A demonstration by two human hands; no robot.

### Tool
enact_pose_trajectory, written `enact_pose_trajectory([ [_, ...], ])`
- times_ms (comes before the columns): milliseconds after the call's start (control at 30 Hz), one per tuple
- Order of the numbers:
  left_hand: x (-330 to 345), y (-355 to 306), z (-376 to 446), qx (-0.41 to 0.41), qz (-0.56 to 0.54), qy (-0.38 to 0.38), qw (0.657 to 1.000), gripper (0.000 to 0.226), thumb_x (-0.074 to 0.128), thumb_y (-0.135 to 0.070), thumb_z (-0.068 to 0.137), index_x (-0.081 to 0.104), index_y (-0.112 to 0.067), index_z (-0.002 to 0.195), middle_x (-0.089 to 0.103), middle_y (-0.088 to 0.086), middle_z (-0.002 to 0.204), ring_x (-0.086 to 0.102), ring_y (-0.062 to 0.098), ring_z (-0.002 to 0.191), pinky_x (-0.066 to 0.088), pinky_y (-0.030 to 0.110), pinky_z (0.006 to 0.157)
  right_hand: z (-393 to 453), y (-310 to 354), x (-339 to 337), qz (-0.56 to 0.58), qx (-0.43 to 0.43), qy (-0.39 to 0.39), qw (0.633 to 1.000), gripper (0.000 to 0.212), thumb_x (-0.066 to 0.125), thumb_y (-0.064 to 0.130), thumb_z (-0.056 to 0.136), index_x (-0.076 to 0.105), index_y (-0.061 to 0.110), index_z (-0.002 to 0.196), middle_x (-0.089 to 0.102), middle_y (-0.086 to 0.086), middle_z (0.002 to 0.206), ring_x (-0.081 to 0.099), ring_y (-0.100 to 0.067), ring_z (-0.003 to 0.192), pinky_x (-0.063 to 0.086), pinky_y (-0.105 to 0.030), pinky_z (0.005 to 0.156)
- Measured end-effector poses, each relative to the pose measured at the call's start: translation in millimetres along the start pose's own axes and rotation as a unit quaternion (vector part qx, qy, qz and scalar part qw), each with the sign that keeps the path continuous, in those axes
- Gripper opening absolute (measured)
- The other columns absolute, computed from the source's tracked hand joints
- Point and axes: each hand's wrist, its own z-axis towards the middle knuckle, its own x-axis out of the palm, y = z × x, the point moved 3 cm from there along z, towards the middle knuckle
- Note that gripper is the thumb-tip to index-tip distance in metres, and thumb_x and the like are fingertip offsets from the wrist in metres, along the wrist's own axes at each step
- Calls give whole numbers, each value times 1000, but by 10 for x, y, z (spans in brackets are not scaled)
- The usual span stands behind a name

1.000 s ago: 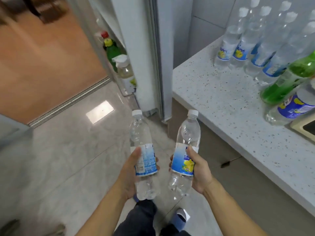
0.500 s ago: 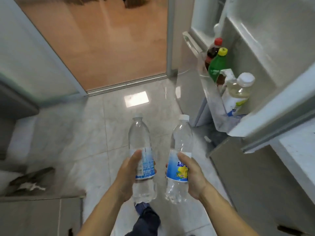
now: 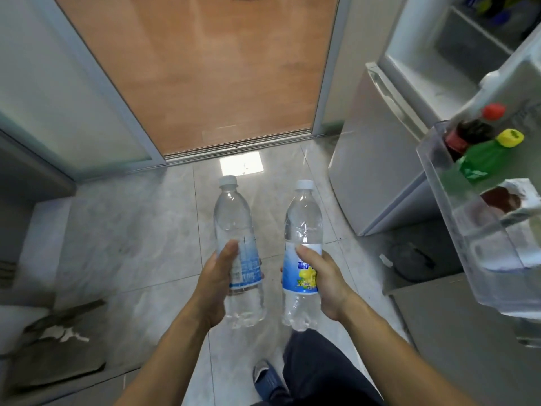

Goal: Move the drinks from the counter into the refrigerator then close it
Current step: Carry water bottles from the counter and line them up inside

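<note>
I hold two clear water bottles with white caps and blue labels upright over the tiled floor. My left hand grips the left bottle around its label. My right hand grips the right bottle, whose label shows a yellow picture. The refrigerator stands at the right with its door open. The clear door shelf at the far right holds a dark bottle with a red cap, a green bottle with a yellow cap and an opened carton. The counter is out of view.
A doorway with a sliding track opens onto a wooden floor ahead. A grey cabinet stands at the left, with crumpled material on the floor below it. My blue slipper shows at the bottom.
My view has swung left from the counter toward the open refrigerator. The door shelf has shifted to the far right and looks closer. Both bottles stay gripped the same way.
</note>
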Motion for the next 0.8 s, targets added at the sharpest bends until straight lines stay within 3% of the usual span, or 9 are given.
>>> enact_pose_trajectory([
  [100,37,-213,450,-10,-3,18,1000,62,58,-71,79,67,-19,110,77,5,93,75,24,81,59,28,62,427,251,29,12,1,-1,1000,51,77,41,71,66,12,111,76,-13,91,75,-23,76,58,-28,61],
  [267,184,-737,1324,-4,24,32,999,76,61,-82,60,70,-23,107,77,6,97,75,28,88,61,35,71,1245,827,-3,5,-20,-13,1000,59,69,49,73,64,11,118,74,-16,100,74,-26,85,59,-32,69],
  [400,354,-1206,2012,-15,41,33,999,55,52,-72,73,73,-27,98,77,3,94,75,28,87,61,34,68,1835,1371,-92,16,-22,-23,999,58,65,47,76,64,8,119,72,-22,106,71,-34,92,59,-43,82],
  [500,529,-1598,2499,-8,48,55,997,57,57,-73,65,75,-28,96,77,5,93,75,26,84,60,32,65,2230,1807,-202,24,-37,-39,998,57,64,45,77,66,7,119,71,-24,109,69,-37,96,55,-47,91],
  [633,785,-1948,3086,-10,57,92,994,51,52,-64,77,70,-23,102,77,6,93,75,25,82,61,34,65,2627,2223,-367,42,-60,-58,996,48,63,42,80,69,11,117,73,-21,108,70,-34,93,54,-45,91],
  [800,1131,-2293,3862,-34,62,147,987,50,58,-61,84,67,-17,107,77,9,92,75,25,79,59,30,60,3069,2588,-625,77,-76,-139,984,49,66,43,78,68,12,116,75,-16,100,72,-30,87,58,-41,87],
])
